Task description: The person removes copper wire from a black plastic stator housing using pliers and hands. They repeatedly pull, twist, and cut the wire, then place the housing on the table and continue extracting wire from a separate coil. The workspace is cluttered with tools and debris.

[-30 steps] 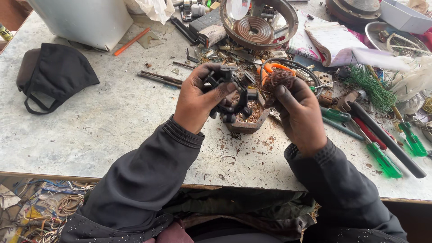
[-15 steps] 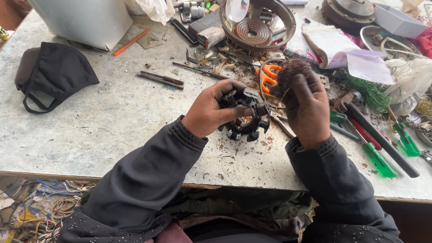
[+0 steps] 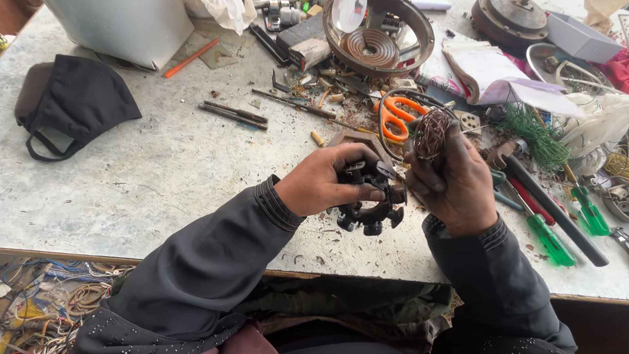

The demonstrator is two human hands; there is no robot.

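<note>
Hands [image 3: 327,183] [image 3: 452,183] each grip closed: black toothed stator [image 3: 370,196]; tangled copper wire [image 3: 432,131].

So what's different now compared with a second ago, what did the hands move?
The left hand has lifted the black toothed stator core off the wooden block and drawn it toward the table's near edge. The right hand still grips the bundle of copper wire, now raised beside the core. The orange scissors, black face mask and green screwdrivers have stayed put.
</note>
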